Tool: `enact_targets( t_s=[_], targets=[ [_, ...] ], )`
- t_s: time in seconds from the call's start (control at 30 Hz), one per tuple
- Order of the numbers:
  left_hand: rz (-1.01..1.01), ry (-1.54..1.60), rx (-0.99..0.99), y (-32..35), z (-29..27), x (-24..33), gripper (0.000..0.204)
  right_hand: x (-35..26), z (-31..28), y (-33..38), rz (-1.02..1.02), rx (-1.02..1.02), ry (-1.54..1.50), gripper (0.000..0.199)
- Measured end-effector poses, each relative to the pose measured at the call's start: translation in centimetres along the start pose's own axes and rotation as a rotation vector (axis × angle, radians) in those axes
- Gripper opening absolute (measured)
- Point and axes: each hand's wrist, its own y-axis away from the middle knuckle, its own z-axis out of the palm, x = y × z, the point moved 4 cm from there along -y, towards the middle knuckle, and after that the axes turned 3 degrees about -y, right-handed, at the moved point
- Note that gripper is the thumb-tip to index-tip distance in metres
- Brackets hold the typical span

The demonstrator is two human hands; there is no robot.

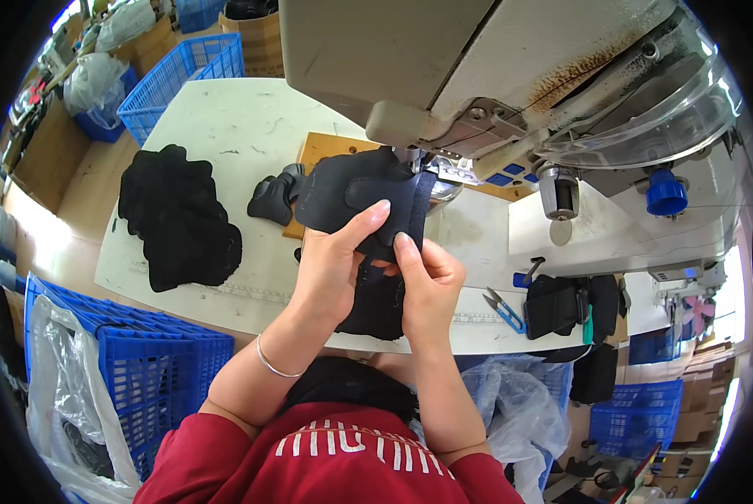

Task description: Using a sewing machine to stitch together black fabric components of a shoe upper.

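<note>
Both hands hold a black fabric piece (330, 197) at the sewing machine (376, 59), its far edge by the needle area. My left hand (330, 260) lies on the near left part, its thumb pressed on top and the fingers underneath mostly hidden. With thumb and bent fingers, my right hand (431, 277) pinches the near right corner, close to a dark strip (421, 202) along the right edge. More black fabric (372, 307) hangs below my hands at the table's front edge.
A pile of black fabric pieces (179, 218) lies on the white table (225, 109) at left. Blue-handled thread snips (505, 312) and black pieces (557, 304) are at right. Blue crates (158, 378) stand beside the table, one lined with clear plastic (511, 395).
</note>
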Motion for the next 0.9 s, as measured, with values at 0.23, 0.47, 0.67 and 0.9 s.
enact_targets(
  t_s=[0.23, 0.47, 0.67, 0.9],
  targets=[
    [0.050, 0.011, 0.035, 0.2, 0.4, 0.0, 0.022, -0.4, -0.1, -0.3, 0.006, 0.013, 0.023, 0.018],
    [0.164, -0.022, 0.051, 0.8, 1.4, -0.7, 0.026, -1.7, -1.1, -0.9, 0.075, -0.030, 0.015, 0.019],
    [0.247, -0.058, 0.140, 1.7, 1.0, -1.7, 0.015, -2.2, -1.9, -1.6, 0.105, -0.136, 0.011, 0.019],
    [0.230, -0.056, 0.011, 1.3, 1.5, -1.0, 0.017, -2.6, -1.6, -2.0, 0.087, -0.151, 0.016, 0.019]
  ],
)
